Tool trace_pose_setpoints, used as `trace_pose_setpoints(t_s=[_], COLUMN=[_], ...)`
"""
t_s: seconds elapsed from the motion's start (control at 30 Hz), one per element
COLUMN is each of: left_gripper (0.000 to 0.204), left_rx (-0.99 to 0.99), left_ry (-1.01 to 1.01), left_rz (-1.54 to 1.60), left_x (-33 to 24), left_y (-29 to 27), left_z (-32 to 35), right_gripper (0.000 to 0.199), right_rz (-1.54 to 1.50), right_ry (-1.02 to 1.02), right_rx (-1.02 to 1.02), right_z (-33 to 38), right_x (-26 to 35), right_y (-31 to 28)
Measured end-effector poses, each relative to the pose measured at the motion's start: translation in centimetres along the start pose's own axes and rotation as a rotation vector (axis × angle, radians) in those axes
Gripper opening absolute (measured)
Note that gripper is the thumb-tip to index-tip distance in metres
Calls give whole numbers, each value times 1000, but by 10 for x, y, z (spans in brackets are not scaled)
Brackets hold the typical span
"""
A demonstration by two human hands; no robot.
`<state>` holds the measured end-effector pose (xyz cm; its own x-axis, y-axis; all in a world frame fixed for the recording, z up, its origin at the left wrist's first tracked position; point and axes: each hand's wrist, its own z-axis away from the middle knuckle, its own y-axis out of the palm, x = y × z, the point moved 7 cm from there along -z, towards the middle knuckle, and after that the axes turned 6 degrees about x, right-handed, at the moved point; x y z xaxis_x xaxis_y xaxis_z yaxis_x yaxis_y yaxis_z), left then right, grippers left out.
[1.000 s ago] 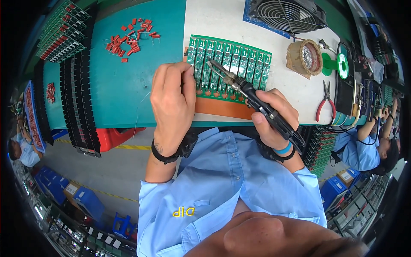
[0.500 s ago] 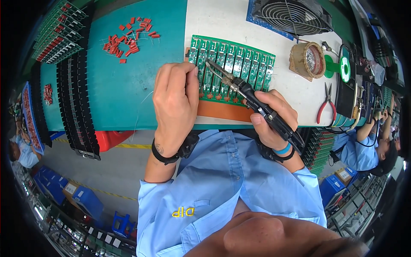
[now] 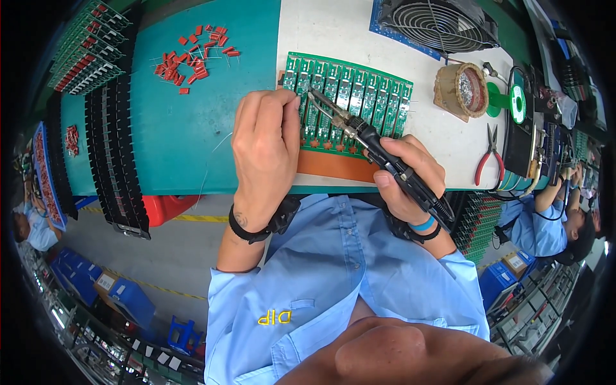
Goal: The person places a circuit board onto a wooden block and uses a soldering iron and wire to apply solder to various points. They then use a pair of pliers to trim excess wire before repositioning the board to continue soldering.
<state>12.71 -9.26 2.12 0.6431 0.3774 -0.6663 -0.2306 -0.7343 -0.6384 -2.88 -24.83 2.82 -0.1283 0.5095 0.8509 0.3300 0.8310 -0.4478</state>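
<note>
A panel of several joined green circuit boards [image 3: 351, 80] lies on the worktop, propped on an orange-brown strip [image 3: 337, 168]. My right hand [image 3: 410, 176] is closed around the black handle of a soldering iron [image 3: 378, 149]. The iron's metal tip rests at or just above the second board strip from the left. Beside that tip, my left hand [image 3: 264, 138] is pinched over the panel's left edge. A thin solder wire [image 3: 213, 154] trails from behind the left hand toward the table's front edge; its end between the fingertips is hidden.
Loose red capacitors [image 3: 186, 61] lie on the green mat at left, near black slotted rails [image 3: 112, 151] and racked boards [image 3: 90, 48]. To the right are a fan [image 3: 443, 27], a brown pot of metal scraps [image 3: 454, 90], a green spool [image 3: 517, 102] and red-handled pliers [image 3: 489, 160].
My left hand has shifted very slightly to the right, and the trailing wire has moved with it. The iron's tip stays at nearly the same spot on the panel.
</note>
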Motion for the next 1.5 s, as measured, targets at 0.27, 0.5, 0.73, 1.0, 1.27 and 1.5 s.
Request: trace_pose_setpoints(t_s=[0.27, 0.5, 0.73, 1.0, 1.27, 1.5], left_gripper=[19, 25, 22, 18, 15, 12], left_rx=[12, 130, 134, 107, 61, -55], left_ry=[71, 127, 133, 97, 48, -12], left_rz=[-54, -101, -108, -113, -24, -84], left_x=[-8, -14, -15, -14, -11, 4], left_y=[-6, -3, -4, -4, -9, -19], left_z=[6, 13, 13, 14, 11, 1], right_gripper=[41, 40, 40, 43, 43, 45], right_rz=[3, -1, -2, -7, -16, -2], right_ry=[-4, -6, -20, -41, -55, -72], right_rx=[2, -17, -33, -34, -35, -13], right_z=[0, -2, 5, 9, 5, -4], right_x=[0, 3, 9, 17, 18, 11], right_y=[0, 0, -7, -11, -7, 4])
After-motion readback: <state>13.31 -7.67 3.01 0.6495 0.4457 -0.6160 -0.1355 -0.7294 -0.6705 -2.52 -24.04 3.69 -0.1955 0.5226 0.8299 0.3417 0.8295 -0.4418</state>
